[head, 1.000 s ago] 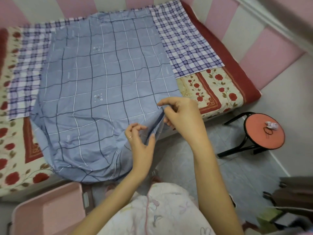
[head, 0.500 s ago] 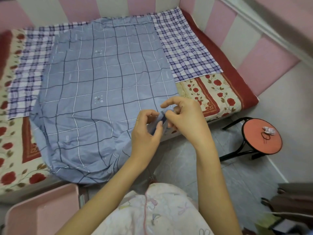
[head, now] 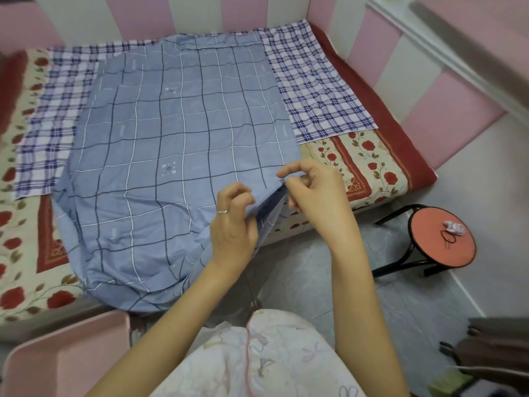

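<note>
A light blue cotton cover with a dark and white grid pattern (head: pixel 171 156) is spread flat across the middle of the frame, on a bed covered with a cream sheet printed with red roses (head: pixel 369 164). Its lower edge is draped over the near side of the bed, toward the bottom of the frame. Beneath its upper part, a purple-and-white plaid cloth (head: pixel 320 90) is laid, and this shows to the left and right of the cover.

The cover's lower right corner is held by both hands, just right of the frame's centre. The left hand (head: pixel 232 224) (a thin ring is worn on one finger) is curled, with the fabric edge pinched between thumb and fingers. The right hand (head: pixel 312 190) is set just beside it, to the upper right, its fingers bent and closed on the same edge. Between the two hands the edge is parted, and a darker inner side of the fabric is shown.

At the right of the frame, well apart from the cover, a round orange stool with black metal legs (head: pixel 440 239) is placed on the tiled floor. A black hair tie (head: pixel 449 239) is laid on its seat.
</note>
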The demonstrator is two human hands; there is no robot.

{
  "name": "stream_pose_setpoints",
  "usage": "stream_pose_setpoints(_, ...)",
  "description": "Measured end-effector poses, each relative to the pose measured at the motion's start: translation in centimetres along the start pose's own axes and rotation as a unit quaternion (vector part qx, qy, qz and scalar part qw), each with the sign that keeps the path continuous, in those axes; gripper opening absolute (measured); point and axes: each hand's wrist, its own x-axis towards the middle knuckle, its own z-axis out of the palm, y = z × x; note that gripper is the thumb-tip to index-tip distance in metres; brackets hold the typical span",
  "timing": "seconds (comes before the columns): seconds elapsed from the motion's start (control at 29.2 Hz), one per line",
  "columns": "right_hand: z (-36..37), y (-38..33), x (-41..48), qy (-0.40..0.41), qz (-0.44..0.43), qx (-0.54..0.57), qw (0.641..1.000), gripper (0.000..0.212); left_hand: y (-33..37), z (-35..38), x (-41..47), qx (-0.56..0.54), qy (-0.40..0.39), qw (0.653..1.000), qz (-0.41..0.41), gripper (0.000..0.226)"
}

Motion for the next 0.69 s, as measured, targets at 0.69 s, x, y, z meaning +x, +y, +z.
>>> stream_pose_setpoints(0.69, -3.4, -1.6, 1.7, 0.030, 0.069, 0.007, 0.997, 0.019, -1.6, 2.7, -4.4, 0.051, -0.061, 0.992, -0.102, 0.021)
